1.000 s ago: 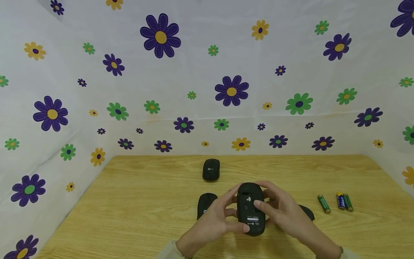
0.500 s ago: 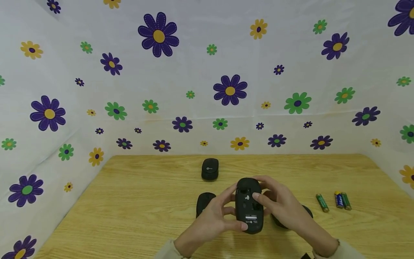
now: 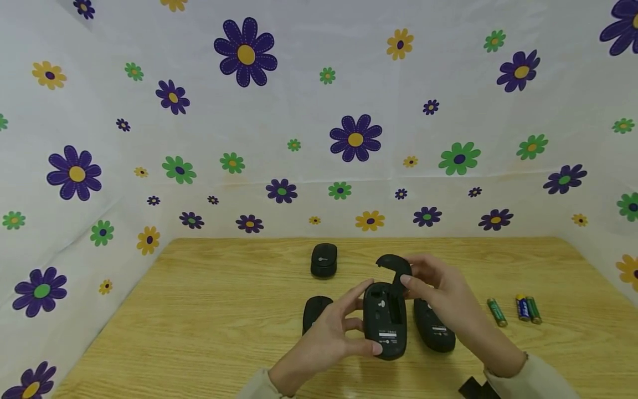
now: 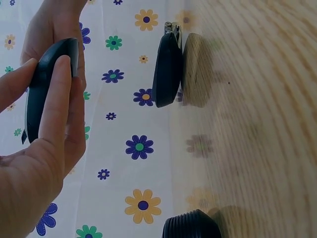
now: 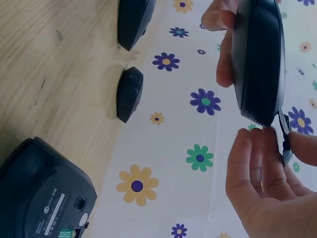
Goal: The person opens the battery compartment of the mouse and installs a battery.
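Beside the right hand (image 3: 446,293) pinching its likely cover (image 3: 400,264), left hand (image 3: 333,331) grips a mouse (image 3: 385,321).

You hold a mouse (image 3: 381,327) and cover (image 3: 401,267) of smooth, matt-looking plastic; your wood-grained worktop (image 3: 224,310) shines softly, its back edge meeting a faintly creased, cloth-like sheet (image 3: 299,111).

Diffuse, rather dim illumination; the flowered cloth (image 3: 299,105) greys well above the left hand (image 3: 329,341). Left wrist view: the glossy tabletop (image 4: 267,124) beside this hand carries blurred flower reflections. Head view: the held mouse (image 3: 381,324) bears unresolved lettering.
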{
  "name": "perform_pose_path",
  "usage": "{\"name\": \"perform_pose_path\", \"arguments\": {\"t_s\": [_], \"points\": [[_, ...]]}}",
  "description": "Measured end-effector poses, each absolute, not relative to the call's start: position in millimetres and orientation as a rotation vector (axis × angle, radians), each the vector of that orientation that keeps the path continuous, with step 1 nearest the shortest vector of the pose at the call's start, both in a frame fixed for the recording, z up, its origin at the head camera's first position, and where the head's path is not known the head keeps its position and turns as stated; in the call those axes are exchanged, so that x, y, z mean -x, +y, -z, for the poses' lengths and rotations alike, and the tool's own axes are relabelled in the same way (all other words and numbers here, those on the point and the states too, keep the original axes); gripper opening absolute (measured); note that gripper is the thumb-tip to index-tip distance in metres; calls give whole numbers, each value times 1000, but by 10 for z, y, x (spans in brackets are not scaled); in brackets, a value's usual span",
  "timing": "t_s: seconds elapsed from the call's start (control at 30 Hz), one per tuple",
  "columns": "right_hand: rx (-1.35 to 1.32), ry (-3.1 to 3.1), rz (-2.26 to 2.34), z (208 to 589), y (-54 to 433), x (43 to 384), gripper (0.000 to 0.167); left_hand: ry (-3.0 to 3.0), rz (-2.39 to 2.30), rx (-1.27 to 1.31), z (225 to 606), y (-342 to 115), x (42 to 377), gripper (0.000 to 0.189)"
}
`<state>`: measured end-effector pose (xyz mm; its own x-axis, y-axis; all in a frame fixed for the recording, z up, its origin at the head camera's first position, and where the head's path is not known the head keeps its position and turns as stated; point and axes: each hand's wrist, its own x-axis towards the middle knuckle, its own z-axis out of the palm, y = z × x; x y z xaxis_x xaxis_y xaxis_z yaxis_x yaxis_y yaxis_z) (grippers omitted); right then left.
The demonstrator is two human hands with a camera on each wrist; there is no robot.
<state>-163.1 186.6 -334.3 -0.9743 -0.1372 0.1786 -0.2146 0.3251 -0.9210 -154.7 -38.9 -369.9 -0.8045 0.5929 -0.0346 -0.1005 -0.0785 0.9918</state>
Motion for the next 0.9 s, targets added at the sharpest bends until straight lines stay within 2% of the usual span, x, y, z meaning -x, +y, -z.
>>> {"name": "perform_pose_path", "arguments": {"t_s": [0.33, 0.9], "points": [[-279, -2426, -1968, 3246, 2089, 1837, 44, 1739, -1957, -531, 3678, -386, 1550, 92], [-121, -2526, -1901, 3407, 2511, 2226, 43, 1738, -1964, -535, 3690, -388, 1554, 93]]}}
